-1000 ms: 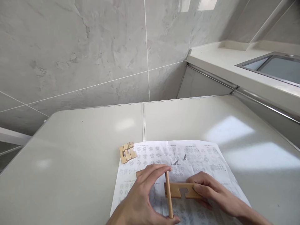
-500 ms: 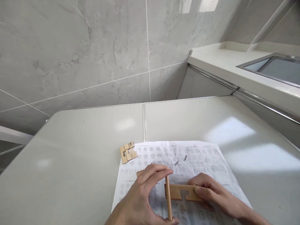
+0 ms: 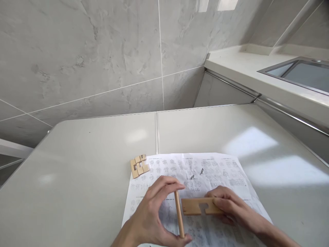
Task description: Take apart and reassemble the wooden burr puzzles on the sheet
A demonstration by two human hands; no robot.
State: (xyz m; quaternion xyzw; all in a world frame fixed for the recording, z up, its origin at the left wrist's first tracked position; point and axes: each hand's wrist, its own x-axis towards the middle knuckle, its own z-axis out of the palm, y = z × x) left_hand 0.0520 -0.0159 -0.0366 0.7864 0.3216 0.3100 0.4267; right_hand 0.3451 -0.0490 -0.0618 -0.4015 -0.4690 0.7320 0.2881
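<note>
My left hand grips a thin wooden piece between thumb and fingertips. That piece stands nearly upright in the view, seen along its narrow edge, so its broad face is hidden. My right hand pinches the right end of a flat wooden plate with a keyhole-like notch in its lower edge. Small dark marks show at the plate's left end. A narrow gap separates this end from the left-hand piece. Both hands are above a printed paper sheet.
A group of small wooden blocks, one marked 3, lies at the sheet's upper left corner. The pale table has a seam across it. Behind stand a grey tiled wall and, at right, a counter with a sink.
The two wooden pieces have come apart; before, the plate's left end overlapped the thin piece. My left hand has shifted slightly left. The plate has turned a little, its left end showing more.
</note>
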